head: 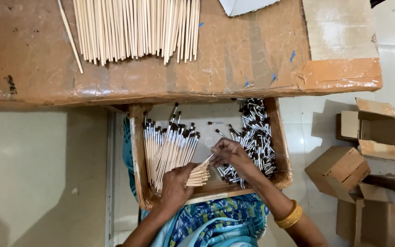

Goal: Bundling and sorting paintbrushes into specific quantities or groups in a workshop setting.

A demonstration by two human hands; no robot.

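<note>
Gripping a small fan of bare wooden sticks (199, 175), the left hand (175, 185) rests over the near edge of the shallow cardboard tray (137, 151) on the person's lap. The right hand (231, 154), fingers pinched narrow on one stick's tip, hovers inside the tray. Finished brushes (168, 146) fill the tray's left side; metal ferrule brush heads (257, 135) heap along its right. Beyond the tray, long sticks (136, 27) lie on the worktop (252, 59).

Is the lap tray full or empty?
Partly full. The tray holds finished brushes at left and loose metal ferrules at right, with bare floor between them.
</note>
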